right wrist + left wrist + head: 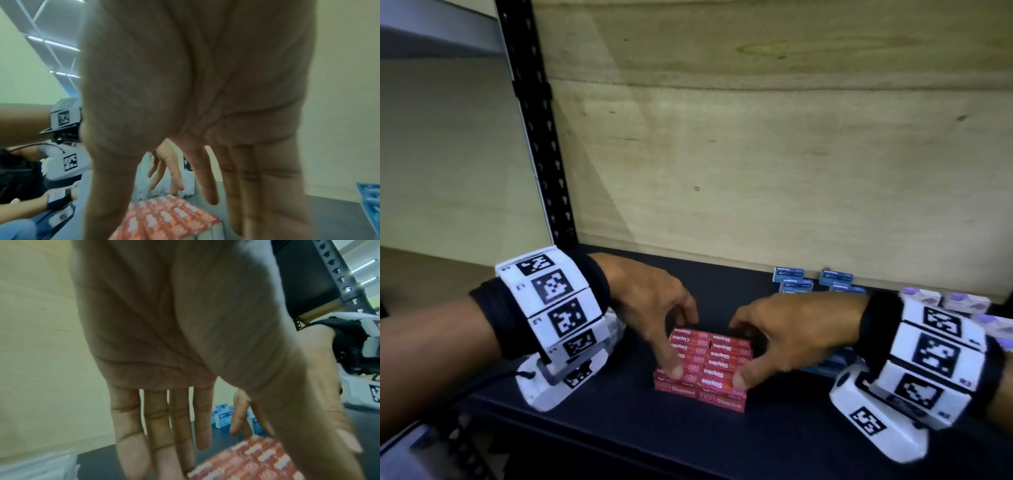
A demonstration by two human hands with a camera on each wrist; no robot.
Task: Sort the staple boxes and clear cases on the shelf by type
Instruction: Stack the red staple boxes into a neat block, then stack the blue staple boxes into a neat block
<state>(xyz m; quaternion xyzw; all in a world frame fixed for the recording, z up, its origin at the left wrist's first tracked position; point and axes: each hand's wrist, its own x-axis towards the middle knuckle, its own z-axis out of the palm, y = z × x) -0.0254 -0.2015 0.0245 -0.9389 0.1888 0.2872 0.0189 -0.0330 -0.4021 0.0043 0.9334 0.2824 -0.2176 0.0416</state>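
Currently we straddle the red staple-box block (702, 366) at lower centre of the shelf (619, 428), left hand (650, 301) and right hand (787, 335) spread, thumbs and fingertips bracketing it; next, squeeze evenly, slide whole.

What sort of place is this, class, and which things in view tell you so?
Probably a stockroom or storage shelving unit. A dark shelf hangs on a perforated black metal upright with a plywood back panel; on it sit grouped red staple boxes and blue staple boxes.
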